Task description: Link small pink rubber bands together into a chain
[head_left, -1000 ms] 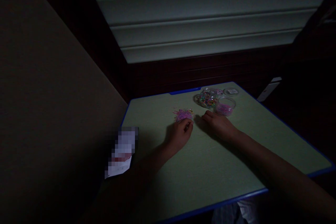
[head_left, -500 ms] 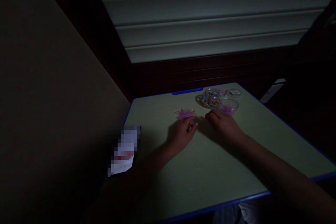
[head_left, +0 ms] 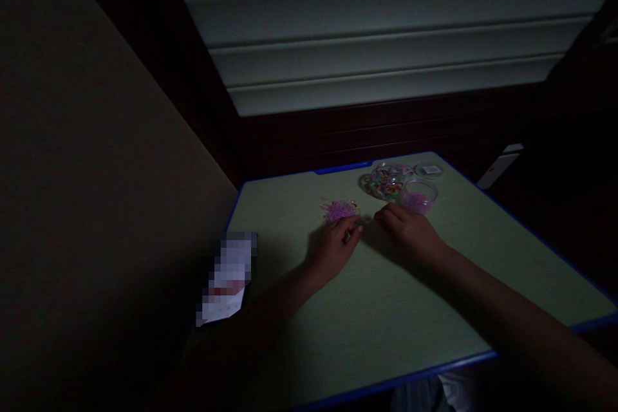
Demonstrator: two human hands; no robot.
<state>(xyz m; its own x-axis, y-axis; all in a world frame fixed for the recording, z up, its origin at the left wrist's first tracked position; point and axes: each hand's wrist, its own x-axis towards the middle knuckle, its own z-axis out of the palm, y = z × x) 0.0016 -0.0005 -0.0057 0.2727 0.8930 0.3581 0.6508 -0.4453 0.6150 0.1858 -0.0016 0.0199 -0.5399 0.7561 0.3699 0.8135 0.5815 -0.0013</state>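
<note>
My left hand (head_left: 334, 246) is at the near edge of a loose pile of small pink and purple pieces (head_left: 340, 210), which look like tiny rubber bands. Its fingers are curled, with the thumb tip close to the index finger. Just right of it, my right hand (head_left: 408, 226) hovers low over the table with thumb and fingers pinched together. A tiny pale pinkish thing (head_left: 368, 220) shows in the narrow gap between both hands, too small and dim to name. Behind my right hand stands a clear round tub (head_left: 425, 188) with pink pieces in it.
A clear container of colourful rings (head_left: 385, 183) and a clear round lid (head_left: 429, 170) lie at the back right of the pale table (head_left: 386, 322). A blurred packet (head_left: 232, 277) rests by the left edge. A wall (head_left: 120, 174) borders the left side.
My right hand has moved slightly left, closer to my left hand. My left thumb and index finger look a little nearer each other. The containers stay in place.
</note>
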